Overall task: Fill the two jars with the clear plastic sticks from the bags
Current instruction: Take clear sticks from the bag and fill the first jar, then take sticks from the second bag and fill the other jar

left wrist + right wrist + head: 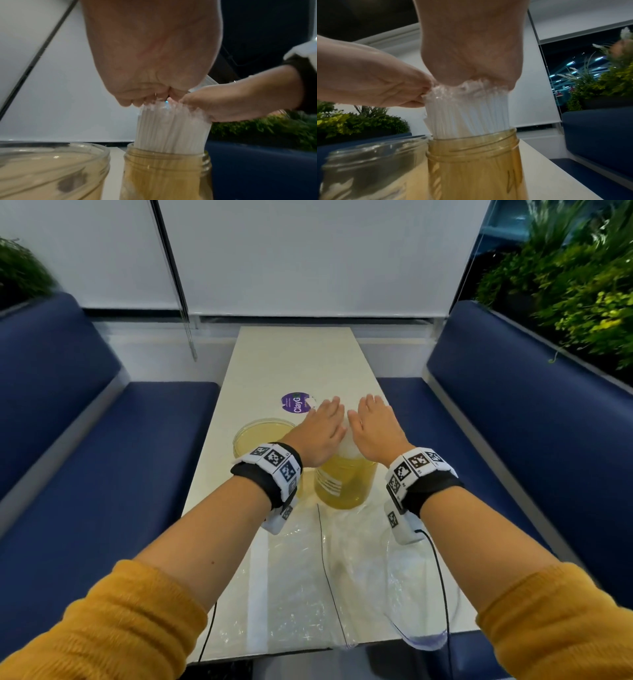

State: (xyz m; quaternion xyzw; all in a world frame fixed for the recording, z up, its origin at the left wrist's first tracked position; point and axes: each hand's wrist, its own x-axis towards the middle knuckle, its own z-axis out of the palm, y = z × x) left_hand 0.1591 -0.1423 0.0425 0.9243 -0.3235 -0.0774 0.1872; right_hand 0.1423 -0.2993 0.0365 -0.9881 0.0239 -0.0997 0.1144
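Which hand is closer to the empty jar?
Left. The left hand presses on the sticks right beside the empty jar; the right hand presses on their far side, farther from it.

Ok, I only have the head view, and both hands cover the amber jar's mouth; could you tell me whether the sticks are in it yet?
Observer: Yes, the left wrist view shows a dense bundle of clear plastic sticks standing upright in the amber jar, tops well above its rim.
Operator: Are the hands gripping them?
Observer: No, the left hand and right hand rest palm-down on the stick tops.
Operator: And the clear jar?
Observer: No sticks show inside the clear jar.
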